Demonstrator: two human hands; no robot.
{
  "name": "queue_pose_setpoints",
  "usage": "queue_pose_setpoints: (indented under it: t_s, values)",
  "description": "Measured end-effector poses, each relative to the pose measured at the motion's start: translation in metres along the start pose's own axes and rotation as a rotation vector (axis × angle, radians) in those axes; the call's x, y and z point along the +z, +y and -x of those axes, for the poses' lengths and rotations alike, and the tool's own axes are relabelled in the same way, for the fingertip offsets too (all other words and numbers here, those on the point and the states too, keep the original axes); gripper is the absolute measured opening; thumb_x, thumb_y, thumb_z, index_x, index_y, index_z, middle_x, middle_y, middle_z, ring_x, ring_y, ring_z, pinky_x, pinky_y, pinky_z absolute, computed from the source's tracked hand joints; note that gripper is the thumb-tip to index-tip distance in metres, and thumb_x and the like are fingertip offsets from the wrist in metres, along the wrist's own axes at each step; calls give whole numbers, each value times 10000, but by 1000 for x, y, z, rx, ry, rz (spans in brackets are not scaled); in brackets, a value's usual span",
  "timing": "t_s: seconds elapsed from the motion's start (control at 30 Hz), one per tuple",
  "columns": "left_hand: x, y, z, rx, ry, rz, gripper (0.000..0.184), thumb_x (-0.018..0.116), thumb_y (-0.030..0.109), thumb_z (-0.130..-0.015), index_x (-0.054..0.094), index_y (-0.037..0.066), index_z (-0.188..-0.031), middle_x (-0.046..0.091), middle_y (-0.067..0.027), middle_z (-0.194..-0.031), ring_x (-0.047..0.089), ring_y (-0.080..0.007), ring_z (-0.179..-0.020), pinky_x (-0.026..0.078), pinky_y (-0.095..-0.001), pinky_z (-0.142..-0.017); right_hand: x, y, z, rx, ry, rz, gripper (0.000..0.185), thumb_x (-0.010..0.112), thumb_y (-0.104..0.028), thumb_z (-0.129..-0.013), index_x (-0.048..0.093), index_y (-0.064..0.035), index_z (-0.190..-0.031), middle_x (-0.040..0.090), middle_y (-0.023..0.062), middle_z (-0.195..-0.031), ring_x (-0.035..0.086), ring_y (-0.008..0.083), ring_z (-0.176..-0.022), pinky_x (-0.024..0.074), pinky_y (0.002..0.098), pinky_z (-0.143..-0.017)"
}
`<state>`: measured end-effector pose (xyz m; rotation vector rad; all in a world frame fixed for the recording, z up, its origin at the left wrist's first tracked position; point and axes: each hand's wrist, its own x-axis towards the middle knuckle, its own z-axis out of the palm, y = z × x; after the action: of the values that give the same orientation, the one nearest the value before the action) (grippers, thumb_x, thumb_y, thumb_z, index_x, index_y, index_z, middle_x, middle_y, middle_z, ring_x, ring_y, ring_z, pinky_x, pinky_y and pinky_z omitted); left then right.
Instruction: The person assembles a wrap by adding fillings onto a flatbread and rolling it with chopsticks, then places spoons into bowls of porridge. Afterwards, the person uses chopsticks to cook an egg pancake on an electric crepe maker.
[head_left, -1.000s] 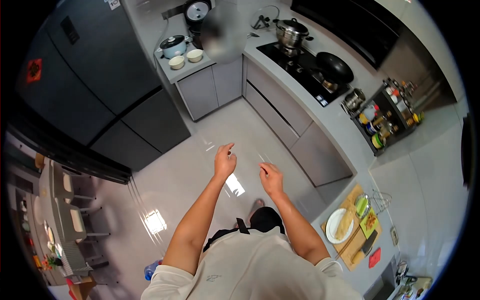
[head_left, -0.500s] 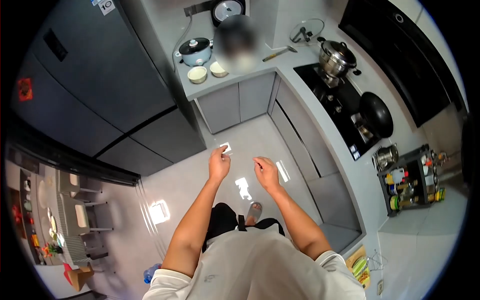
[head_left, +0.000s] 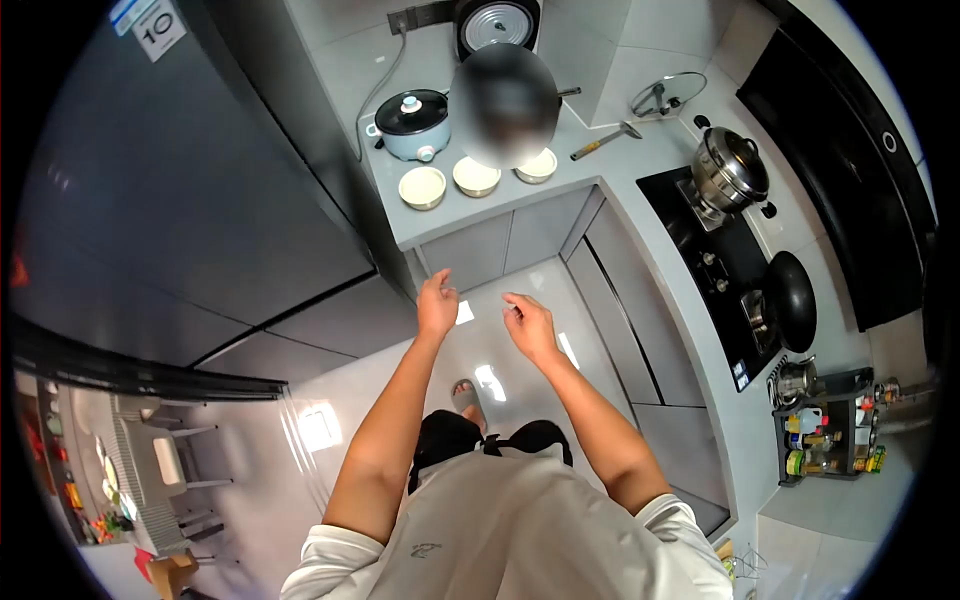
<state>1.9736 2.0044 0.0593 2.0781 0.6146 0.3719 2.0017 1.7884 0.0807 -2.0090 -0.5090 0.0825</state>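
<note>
My left hand is in mid-air over the floor, holding nothing, with its fingers loosely apart. To its right my right hand hovers too, bare, its fingers a little bent and spread. Neither touches anything. Ahead of them, on the grey counter, three pale-filled bowls stand in a row: a left bowl, a middle bowl and a right bowl. Behind them sits a light-blue electric pot with a dark lid. A blurred patch hides most of a dark round thing beside it.
A tall dark fridge stands at left. Along the right counter are a ladle-like utensil, a glass lid, a steel pot and a black wok on the stove, and a spice rack. Chairs stand at lower left.
I have moved forward, closer to the back counter. The third bowl now shows clear of the blurred patch. Both hands stay raised and hold nothing.
</note>
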Motion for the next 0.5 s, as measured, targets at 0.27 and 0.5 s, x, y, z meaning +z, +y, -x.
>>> queue_pose_setpoints:
  t_s: [0.27, 0.5]
  values:
    - [-10, -51, -165, -282, 21, 153, 413, 629, 113, -960, 641, 37, -1366, 717, -177, -1225, 702, -277, -1083, 537, -358, -947, 79, -20, -165, 65, -1, -104, 380, 667, -71, -902, 658, -5, -1276, 716, 177, -1143, 716, 304, -878, 568, 395, -821]
    - [10, -114, -275, -364, 72, 154, 387, 532, 163, -1064, 572, 51, -1433, 655, -29, -894, 585, -116, -697, 504, -300, -624, 148, 33, -278, 157, 41, -128, 347, 649, -81, -903, 673, -3, -1241, 740, 210, -1052, 730, 343, -930, 569, 430, -854]
